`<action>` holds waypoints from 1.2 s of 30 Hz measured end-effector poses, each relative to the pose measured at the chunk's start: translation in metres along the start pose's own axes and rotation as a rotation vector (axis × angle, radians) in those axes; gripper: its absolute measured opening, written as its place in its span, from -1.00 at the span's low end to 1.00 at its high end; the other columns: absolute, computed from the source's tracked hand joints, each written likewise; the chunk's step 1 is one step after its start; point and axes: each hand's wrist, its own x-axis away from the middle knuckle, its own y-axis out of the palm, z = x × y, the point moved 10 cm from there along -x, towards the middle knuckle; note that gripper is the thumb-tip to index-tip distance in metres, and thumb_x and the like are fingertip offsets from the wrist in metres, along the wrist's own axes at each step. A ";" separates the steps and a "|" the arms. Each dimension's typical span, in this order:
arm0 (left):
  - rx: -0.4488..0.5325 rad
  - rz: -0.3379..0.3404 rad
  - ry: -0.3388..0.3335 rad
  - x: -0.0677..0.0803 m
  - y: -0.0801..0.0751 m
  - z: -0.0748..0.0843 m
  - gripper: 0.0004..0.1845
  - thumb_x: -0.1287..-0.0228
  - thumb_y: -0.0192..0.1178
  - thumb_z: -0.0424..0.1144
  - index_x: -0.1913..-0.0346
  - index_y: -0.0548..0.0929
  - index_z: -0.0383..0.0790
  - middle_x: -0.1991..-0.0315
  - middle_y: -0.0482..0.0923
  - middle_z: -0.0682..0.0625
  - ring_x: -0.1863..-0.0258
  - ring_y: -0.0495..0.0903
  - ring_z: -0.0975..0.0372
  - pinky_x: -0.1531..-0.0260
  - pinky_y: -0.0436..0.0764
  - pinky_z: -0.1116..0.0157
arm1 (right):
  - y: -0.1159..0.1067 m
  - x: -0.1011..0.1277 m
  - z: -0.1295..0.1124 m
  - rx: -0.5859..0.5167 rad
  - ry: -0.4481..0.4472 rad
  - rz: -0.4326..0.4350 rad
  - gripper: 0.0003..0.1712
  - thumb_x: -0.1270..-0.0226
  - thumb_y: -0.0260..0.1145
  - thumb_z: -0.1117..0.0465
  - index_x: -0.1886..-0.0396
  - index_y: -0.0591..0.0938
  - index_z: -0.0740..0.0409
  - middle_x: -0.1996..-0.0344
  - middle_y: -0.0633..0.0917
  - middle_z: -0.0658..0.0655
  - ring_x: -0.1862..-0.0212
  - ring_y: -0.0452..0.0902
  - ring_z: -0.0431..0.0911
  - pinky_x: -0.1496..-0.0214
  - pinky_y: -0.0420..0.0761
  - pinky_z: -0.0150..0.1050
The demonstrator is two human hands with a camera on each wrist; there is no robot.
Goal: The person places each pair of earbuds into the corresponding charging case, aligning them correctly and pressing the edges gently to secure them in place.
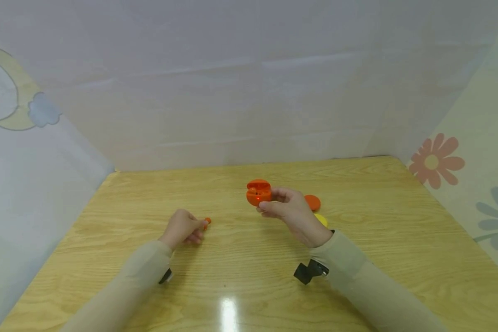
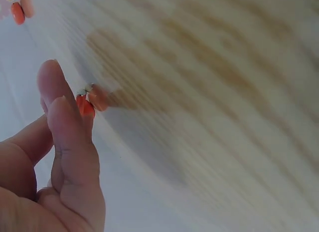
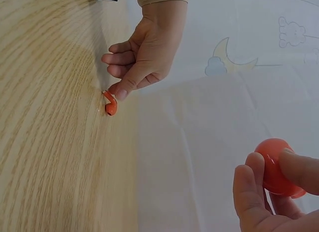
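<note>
Pinching an earbud (image 1: 207, 221) at its fingertips against the desk (image 1: 357, 276), the left hand (image 1: 184, 228) could fumble it — the right hand (image 1: 288, 210) grips the open case (image 1: 258, 192) well apart.

Both forearms in beige sleeves reach forward over the table, the left hand (image 1: 183, 227) low with fingers curled and fingertips (image 3: 121, 94) pinched together, the right hand (image 1: 288, 210) raised slightly higher, its thumb and fingers (image 3: 247, 184) curled around what it grips.
</note>
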 end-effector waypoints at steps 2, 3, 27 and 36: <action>0.000 -0.004 -0.013 -0.001 0.001 -0.001 -0.76 -0.31 0.25 -0.32 0.44 0.68 -0.46 0.71 0.58 -0.04 0.76 0.58 0.26 0.76 0.44 0.45 | 0.000 0.000 0.000 0.000 -0.005 -0.004 -0.57 -0.32 0.29 0.41 -0.15 0.48 0.47 0.03 0.61 0.26 0.14 0.66 -0.03 -0.10 0.55 0.00; -0.001 -0.008 -0.019 -0.001 0.001 -0.001 -0.76 -0.31 0.25 -0.32 0.44 0.68 -0.46 0.71 0.58 -0.04 0.76 0.58 0.26 0.76 0.45 0.45 | 0.000 0.000 -0.001 0.000 -0.006 -0.005 -0.57 -0.32 0.29 0.41 -0.15 0.48 0.47 0.03 0.61 0.26 0.15 0.66 -0.04 -0.10 0.56 0.00; 0.042 -0.059 -0.043 -0.006 0.004 0.003 -0.78 -0.32 0.23 -0.33 0.41 0.67 -0.46 0.76 0.50 0.02 0.74 0.55 0.28 0.72 0.43 0.42 | -0.001 0.000 -0.002 -0.024 0.003 0.021 -0.58 -0.32 0.25 0.47 -0.15 0.44 0.51 0.03 0.57 0.29 0.19 0.67 -0.08 -0.01 0.61 -0.14; 0.111 -0.018 -0.027 0.003 0.000 0.013 -0.72 -0.36 0.23 -0.26 0.17 0.66 -0.51 0.64 0.54 -0.04 0.68 0.61 0.23 0.57 0.62 0.31 | -0.002 -0.001 0.000 -0.033 -0.003 0.014 -0.58 -0.32 0.25 0.46 -0.15 0.44 0.51 0.03 0.57 0.28 0.19 0.67 -0.08 0.01 0.62 -0.17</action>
